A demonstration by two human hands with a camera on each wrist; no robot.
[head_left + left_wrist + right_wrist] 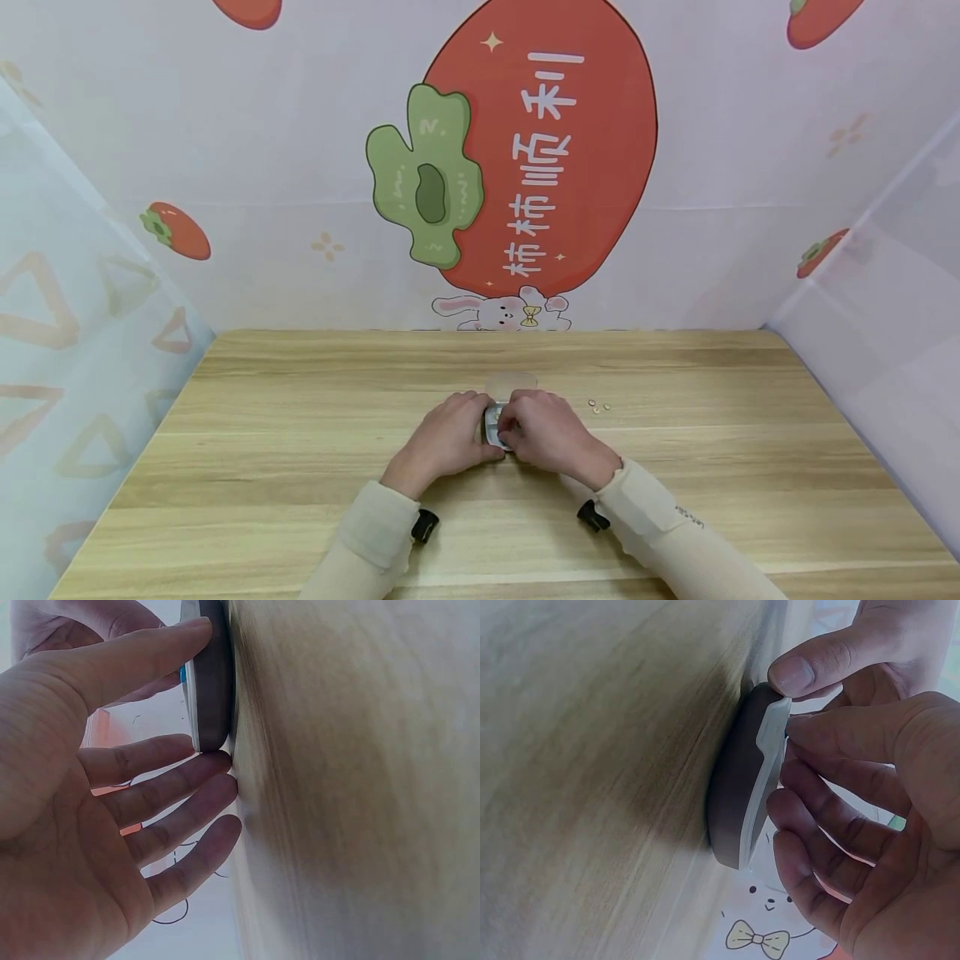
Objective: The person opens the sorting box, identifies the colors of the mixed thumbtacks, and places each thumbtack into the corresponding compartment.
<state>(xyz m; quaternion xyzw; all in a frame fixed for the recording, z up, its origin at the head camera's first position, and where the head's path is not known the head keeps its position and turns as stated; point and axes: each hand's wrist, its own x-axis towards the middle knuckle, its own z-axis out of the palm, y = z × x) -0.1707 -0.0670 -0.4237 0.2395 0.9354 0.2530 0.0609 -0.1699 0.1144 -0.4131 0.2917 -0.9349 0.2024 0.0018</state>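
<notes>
A small compartment case (492, 425) with a pale rim and a dark base (735, 780) lies on the table between both hands. My left hand (452, 432) holds it at its left end, thumb on the near side and fingers round the far side. From the right, my right hand (551, 432) reaches over the case, its bent thumb and fingers (840, 739) dipping in at the rim. I cannot tell whether those fingertips pinch something. A translucent lid (512, 383) stands folded back behind the case.
Several tiny pale pieces (597, 409) lie on the wooden table (300, 500) to the right of the hands. A printed cloth (285, 167) hangs behind the table's far edge, with more cloth at both sides.
</notes>
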